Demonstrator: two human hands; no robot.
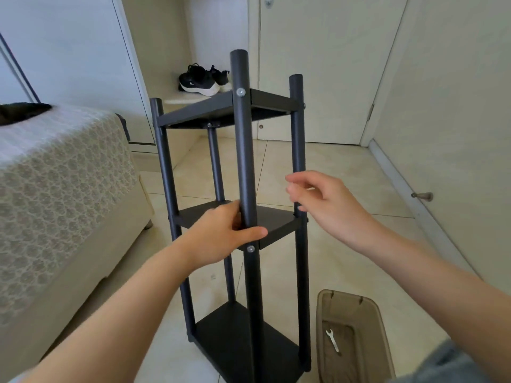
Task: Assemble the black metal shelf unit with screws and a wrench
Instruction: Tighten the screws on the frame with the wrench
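- Fingers [228, 214] of the left hand [218, 236] curl round the front pole [244, 147] of the black shelf unit [221, 109], with the thumb lying across the pole's face just above a silver screw [250, 248].
- Fingers [298, 181] of the right hand [331, 205] are loosely spread and hold nothing. They are blurred, in front of the right pole [297, 120]; whether they touch it cannot be told.
- The shelf unit stands upright on the tiled floor [345, 175], with three shelves between four poles.
- A second screw [240, 92] shows on the front pole at the top shelf.
- A small wrench [332, 341] lies in a brownish clear tray [367, 308] on the floor, just right of the unit's base.
- A bed [63, 189] with a patterned cover stands to the left.
- Dark shoes [203, 80] sit on a ledge behind.
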